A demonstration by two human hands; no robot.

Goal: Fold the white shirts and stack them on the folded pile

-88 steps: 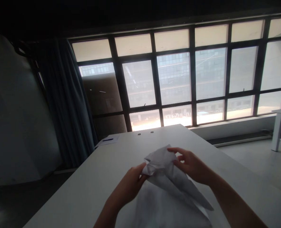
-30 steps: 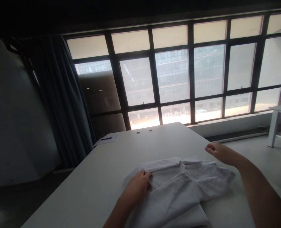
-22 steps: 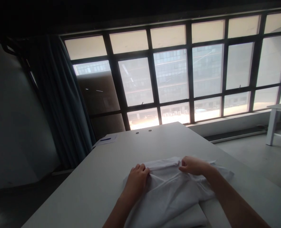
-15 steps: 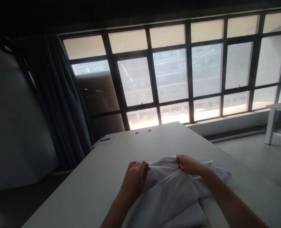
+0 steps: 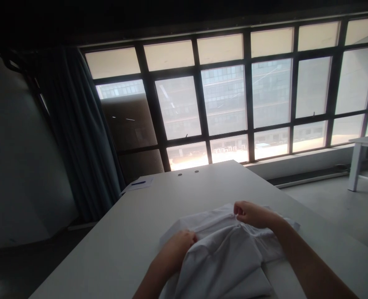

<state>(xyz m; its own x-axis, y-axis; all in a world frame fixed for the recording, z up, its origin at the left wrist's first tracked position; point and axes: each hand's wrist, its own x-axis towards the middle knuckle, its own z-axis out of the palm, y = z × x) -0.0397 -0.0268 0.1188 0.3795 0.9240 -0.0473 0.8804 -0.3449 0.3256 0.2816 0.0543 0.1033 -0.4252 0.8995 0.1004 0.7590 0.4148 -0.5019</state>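
A crumpled white garment (image 5: 224,257) lies in front of me on the white table (image 5: 184,197), with folds running through it and its near part going out of view at the bottom. My left hand (image 5: 179,245) is closed at the garment's left side, its fingertips partly hidden by a fold they grip. Higher and to the right, my right hand (image 5: 250,214) pinches the cloth near its far edge, fingers curled. Part of the garment spreads out beneath and beyond my right forearm.
A sheet of paper (image 5: 143,186) with a blue pen (image 5: 138,183) rests at the table's far left corner. Two round cable holes are near the far edge. A dark curtain (image 5: 87,137) hangs at left, and another white table (image 5: 354,166) stands at right.
My left hand has moved down and toward me, and the far left part of the garment now lies flatter on the table. My right hand has shifted only slightly right.
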